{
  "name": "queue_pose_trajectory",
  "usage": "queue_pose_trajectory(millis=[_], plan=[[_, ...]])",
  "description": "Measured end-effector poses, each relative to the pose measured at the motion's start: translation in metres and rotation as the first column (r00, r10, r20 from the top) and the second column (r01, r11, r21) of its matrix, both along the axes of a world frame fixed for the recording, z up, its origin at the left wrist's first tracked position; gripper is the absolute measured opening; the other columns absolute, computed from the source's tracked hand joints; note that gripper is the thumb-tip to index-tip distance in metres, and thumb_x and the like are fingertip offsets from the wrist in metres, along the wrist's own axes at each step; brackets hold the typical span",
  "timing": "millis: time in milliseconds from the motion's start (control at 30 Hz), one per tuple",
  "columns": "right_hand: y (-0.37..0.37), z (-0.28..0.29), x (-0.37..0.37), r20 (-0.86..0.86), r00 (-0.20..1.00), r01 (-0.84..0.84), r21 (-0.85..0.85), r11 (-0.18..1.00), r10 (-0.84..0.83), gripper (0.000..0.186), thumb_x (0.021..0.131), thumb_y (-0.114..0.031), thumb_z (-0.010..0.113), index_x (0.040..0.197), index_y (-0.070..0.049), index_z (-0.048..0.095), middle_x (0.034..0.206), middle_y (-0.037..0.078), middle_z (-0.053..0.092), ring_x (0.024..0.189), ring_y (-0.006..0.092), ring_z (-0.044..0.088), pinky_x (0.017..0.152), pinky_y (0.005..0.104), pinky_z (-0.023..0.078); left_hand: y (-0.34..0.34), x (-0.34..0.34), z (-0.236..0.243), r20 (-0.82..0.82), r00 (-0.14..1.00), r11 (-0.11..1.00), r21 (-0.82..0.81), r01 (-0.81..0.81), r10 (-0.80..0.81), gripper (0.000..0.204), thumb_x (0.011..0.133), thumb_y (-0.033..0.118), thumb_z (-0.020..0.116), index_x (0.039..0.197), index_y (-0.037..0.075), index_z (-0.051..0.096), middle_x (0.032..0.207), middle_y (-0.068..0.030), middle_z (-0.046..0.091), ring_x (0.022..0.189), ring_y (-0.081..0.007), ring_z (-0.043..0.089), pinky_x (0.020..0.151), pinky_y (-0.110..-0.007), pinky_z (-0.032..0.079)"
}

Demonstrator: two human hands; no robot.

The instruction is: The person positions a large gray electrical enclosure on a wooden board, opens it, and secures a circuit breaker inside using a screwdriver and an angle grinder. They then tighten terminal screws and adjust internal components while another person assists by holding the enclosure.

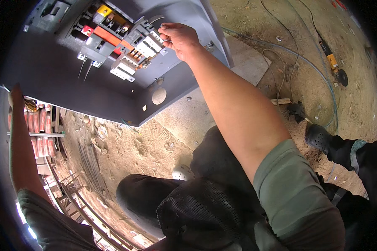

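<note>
The white-fronted breaker (pixel 150 45) in the grey box (pixel 107 95), far left, is best handled lightly by the curled right hand (pixel 179 38), the left hand (pixel 16 98) well apart, both holds being unclear.

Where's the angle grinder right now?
Head view, upper right: the yellow-and-black angle grinder lies on the dirt ground, just right of the bluish hose and well right of the gray metal box.
</note>
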State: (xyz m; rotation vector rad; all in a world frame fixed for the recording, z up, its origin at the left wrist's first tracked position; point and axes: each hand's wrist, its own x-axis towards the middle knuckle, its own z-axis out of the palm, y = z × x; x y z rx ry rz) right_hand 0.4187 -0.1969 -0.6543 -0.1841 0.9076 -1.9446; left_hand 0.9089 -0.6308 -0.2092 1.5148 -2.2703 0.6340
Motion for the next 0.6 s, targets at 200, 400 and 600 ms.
queue_pose_trajectory(millis=[200,400,600], plan=[[-0.003,-0.010,0.004,-0.037,0.999,-0.020,0.023,1.000,0.021,0.013,0.094,-0.015,0.073,0.103,-0.006,0.073,0.092,0.003,0.074,0.078,0.0116,0.067,0.067,0.0281,0.056,0.001,-0.008,-0.002,0.403,0.912,0.983,-0.186,-0.002,0.078,0.030,0.096,0.022,0.056,0.118,0.007,0.068,0.113,-0.0187,0.072,0.105,-0.0360,0.070,0.089,-0.047,0.055],[-0.001,-0.026,0.005,-0.085,0.995,-0.038,0.123,0.992,0.049,0.014,0.095,-0.019,0.072,0.106,-0.010,0.073,0.095,0.000,0.073,0.081,0.0110,0.066,0.070,0.0294,0.054,0.007,-0.009,0.000,0.706,0.665,0.919,-0.387,0.073,0.244,0.026,0.095,0.014,0.057,0.119,0.012,0.066,0.112,-0.0161,0.072,0.105,-0.0347,0.070,0.088,-0.047,0.058],[0.009,-0.026,0.003,-0.193,0.975,-0.055,0.256,0.965,0.107,0.020,0.096,-0.025,0.071,0.111,-0.013,0.071,0.100,-0.001,0.072,0.085,0.0105,0.064,0.073,0.0306,0.053,0.035,-0.050,-0.018,0.684,0.648,0.909,-0.414,-0.033,0.335,0.025,0.090,0.019,0.064,0.114,0.011,0.067,0.112,-0.0164,0.073,0.105,-0.0348,0.071,0.087,-0.048,0.059]])
